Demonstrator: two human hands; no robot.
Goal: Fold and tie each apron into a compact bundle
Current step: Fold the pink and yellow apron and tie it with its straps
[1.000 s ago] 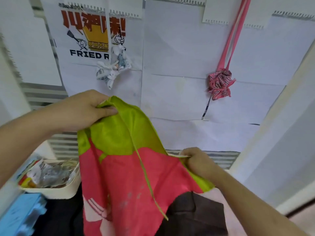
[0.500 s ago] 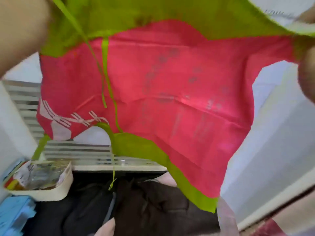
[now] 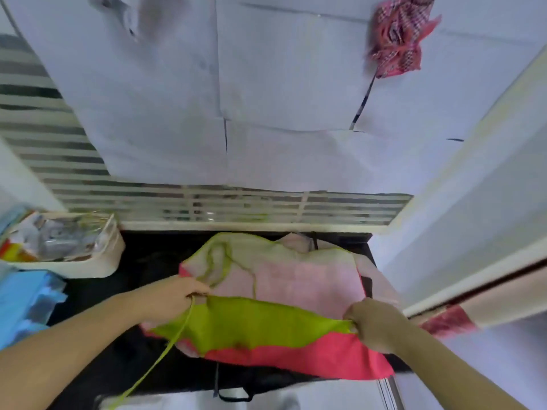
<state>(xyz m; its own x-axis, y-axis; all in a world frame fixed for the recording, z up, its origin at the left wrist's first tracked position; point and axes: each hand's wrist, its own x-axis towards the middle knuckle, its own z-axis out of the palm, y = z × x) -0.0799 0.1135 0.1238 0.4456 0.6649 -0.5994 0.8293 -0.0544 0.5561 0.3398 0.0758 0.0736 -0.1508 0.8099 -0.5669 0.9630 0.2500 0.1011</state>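
At the far left a white basket (image 3: 97,261) of crumpled wrappers sat on the dark bench (image 3: 148,255), with a blue foam piece (image 3: 26,297) just near of it. The left hand (image 3: 174,297) was curled round the left end of the apron's (image 3: 281,291) folded edge, pinching the cloth together with a thin green strap (image 3: 165,350) that trailed near and left off the bench. The apron lay across the middle of the bench, its pale pink underside turned up on the far half, a green band and a bright pink strip on the near fold. The right hand (image 3: 376,324) pinched the right end of that same green edge, fingers closed on the fabric. High on the paper-covered wall (image 3: 296,99) at the far right hung a pink checked bundle (image 3: 396,39)
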